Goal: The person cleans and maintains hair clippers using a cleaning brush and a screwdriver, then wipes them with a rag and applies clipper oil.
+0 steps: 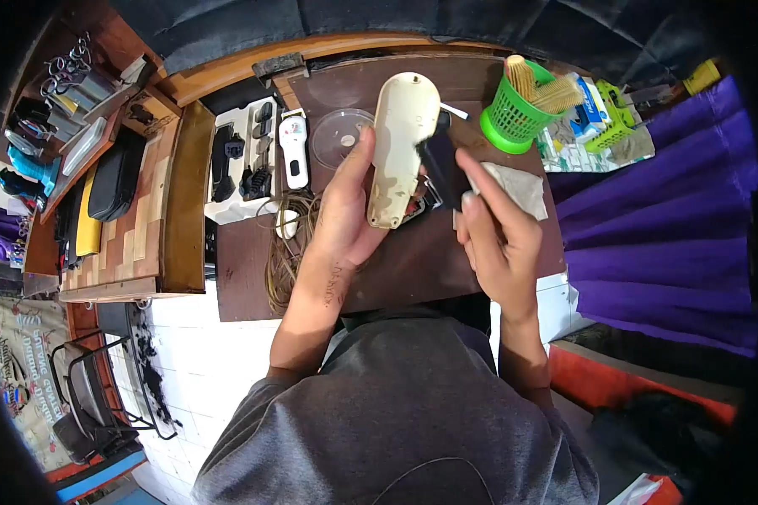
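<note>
In my left hand (349, 198) is a long cream-coloured shell (403, 139), held upright above the brown table (387, 282) with its hollow side facing me. My right hand (501, 227) is just to the right, its fingers bent round a dark, flat brush-like tool (448, 164). The tool's bristled edge is close to the shell's right edge; whether they touch is unclear. Behind the shell's lower end, a dark metallic part (421, 204) shows only partly.
A clear round dish (341, 135), a white clipper (295, 150), a coiled brown cord (285, 261) and a white tray of black attachments (242, 156) lie left. A green basket (514, 114) of brushes and a pale cloth (518, 189) are right.
</note>
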Available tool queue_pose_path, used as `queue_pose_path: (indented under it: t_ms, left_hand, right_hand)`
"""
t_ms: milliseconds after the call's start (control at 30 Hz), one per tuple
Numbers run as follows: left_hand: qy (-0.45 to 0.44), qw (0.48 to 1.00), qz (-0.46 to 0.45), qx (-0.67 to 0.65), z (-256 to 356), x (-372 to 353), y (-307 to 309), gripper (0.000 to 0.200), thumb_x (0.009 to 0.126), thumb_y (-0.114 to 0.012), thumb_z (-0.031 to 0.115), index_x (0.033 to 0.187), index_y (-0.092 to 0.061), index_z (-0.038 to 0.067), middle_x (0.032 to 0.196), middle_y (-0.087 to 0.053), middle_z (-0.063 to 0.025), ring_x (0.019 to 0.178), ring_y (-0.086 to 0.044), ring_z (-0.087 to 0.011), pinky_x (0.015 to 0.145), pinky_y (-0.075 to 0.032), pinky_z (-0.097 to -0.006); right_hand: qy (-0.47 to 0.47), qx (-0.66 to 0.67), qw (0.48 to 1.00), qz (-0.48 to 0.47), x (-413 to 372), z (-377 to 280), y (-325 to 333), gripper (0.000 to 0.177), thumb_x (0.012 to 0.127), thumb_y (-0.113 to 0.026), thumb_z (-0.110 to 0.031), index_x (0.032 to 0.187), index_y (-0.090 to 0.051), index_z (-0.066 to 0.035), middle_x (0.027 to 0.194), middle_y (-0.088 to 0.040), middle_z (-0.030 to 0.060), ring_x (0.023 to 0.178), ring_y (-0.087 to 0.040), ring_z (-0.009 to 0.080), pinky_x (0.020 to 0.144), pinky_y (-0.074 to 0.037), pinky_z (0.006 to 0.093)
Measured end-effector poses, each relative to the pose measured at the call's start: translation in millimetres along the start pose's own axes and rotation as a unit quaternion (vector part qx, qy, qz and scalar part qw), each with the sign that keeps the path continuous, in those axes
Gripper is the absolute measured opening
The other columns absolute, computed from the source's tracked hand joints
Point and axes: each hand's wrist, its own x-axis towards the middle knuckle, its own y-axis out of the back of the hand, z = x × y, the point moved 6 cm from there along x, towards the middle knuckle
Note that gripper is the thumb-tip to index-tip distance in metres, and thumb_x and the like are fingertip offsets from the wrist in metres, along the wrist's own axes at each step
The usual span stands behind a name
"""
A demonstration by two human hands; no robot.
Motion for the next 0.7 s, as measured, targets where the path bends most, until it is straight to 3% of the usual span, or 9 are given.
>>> queue_pose_path:
  t_ms: [133,167,267,300,367,500,533,633,700]
  left_hand:
    - [-0.031,0.999,0.039,-0.018,-8,-10,-28,0.048,0.106,-0.04,0.043,0.13,-0.052,0.003,0.107,-0.068,-0.0121,0.088,-0.066,-0.0175,0.078,-0.054,-0.031]
    - [-0.078,0.996,-0.045,0.017,-9,-3,-15,0.055,0.105,-0.038,0.046,0.135,-0.049,0.001,0.12,-0.064,-0.0154,0.1,-0.064,-0.0218,0.086,-0.053,-0.0351]
    - [-0.076,0.995,-0.054,0.035,4,-5,-2,0.062,0.103,-0.038,0.053,0.129,-0.053,-0.001,0.103,-0.064,-0.0114,0.086,-0.063,-0.0189,0.071,-0.053,-0.0303]
    - [-0.076,0.996,-0.022,0.046,1,-7,2,0.064,0.103,-0.037,0.055,0.128,-0.054,-0.001,0.097,-0.063,-0.0098,0.084,-0.064,-0.0181,0.067,-0.054,-0.0289]
    - [-0.109,0.994,0.003,0.016,-15,-16,-5,0.058,0.104,-0.036,0.05,0.131,-0.053,0.001,0.11,-0.065,-0.0118,0.091,-0.065,-0.0186,0.077,-0.054,-0.0306]
    - [-0.081,0.996,0.017,0.023,-69,-40,-30,0.049,0.107,-0.033,0.038,0.141,-0.044,0.005,0.125,-0.063,-0.0128,0.109,-0.063,-0.0228,0.098,-0.049,-0.0364]
    - [-0.104,0.994,0.023,-0.004,-81,-44,-32,0.049,0.107,-0.034,0.039,0.141,-0.044,0.004,0.125,-0.062,-0.0149,0.109,-0.063,-0.0236,0.098,-0.049,-0.0374]
    - [-0.023,0.998,-0.046,-0.046,-93,-41,-37,0.056,0.104,-0.037,0.047,0.129,-0.053,-0.001,0.105,-0.066,-0.0146,0.094,-0.064,-0.0216,0.084,-0.053,-0.0338]
    - [-0.079,0.995,-0.063,-0.003,-70,-32,-38,0.058,0.104,-0.036,0.051,0.126,-0.054,0.001,0.102,-0.066,-0.0115,0.087,-0.062,-0.0187,0.073,-0.052,-0.0302]
  right_hand:
    - [0.099,-0.115,0.988,0.018,-12,1,-16,0.04,0.096,-0.057,-0.003,0.136,-0.057,-0.003,0.077,-0.064,0.014,0.062,-0.059,0.0176,0.06,-0.048,0.0295]
    - [0.154,-0.096,0.983,0.011,-25,8,-25,0.043,0.094,-0.059,-0.002,0.137,-0.055,-0.003,0.084,-0.064,0.0217,0.068,-0.065,0.0272,0.064,-0.05,0.0345]
    - [0.08,-0.103,0.987,-0.095,-65,1,-29,0.044,0.094,-0.06,-0.004,0.138,-0.053,-0.002,0.103,-0.068,0.0239,0.092,-0.071,0.0302,0.076,-0.053,0.0341]
    - [0.076,-0.11,0.987,-0.087,-71,1,-23,0.044,0.094,-0.06,-0.004,0.138,-0.053,-0.002,0.103,-0.068,0.0239,0.092,-0.071,0.0302,0.076,-0.053,0.0341]
    - [0.09,-0.073,0.99,-0.084,-85,-2,-8,0.039,0.096,-0.057,-0.002,0.135,-0.057,0.0,0.11,-0.072,0.0107,0.082,-0.06,0.0075,0.074,-0.049,0.0253]
    - [0.031,-0.054,0.998,0.021,-85,-9,19,0.051,0.095,-0.059,-0.003,0.144,-0.046,-0.001,0.097,-0.07,0.0048,0.076,-0.055,0.0057,0.066,-0.047,0.0271]
    - [0.134,-0.054,0.987,0.074,-81,-3,18,0.05,0.095,-0.059,-0.002,0.144,-0.047,-0.001,0.087,-0.067,0.0083,0.074,-0.059,0.0137,0.066,-0.048,0.0341]
    - [0.119,-0.207,0.97,0.038,-98,-1,9,0.052,0.095,-0.06,-0.006,0.144,-0.046,-0.001,0.091,-0.063,0.0223,0.082,-0.065,0.0356,0.07,-0.051,0.0382]
    - [0.087,-0.223,0.971,-0.002,-120,1,6,0.051,0.095,-0.06,-0.007,0.144,-0.046,-0.001,0.097,-0.065,0.0219,0.084,-0.068,0.0338,0.07,-0.052,0.0376]
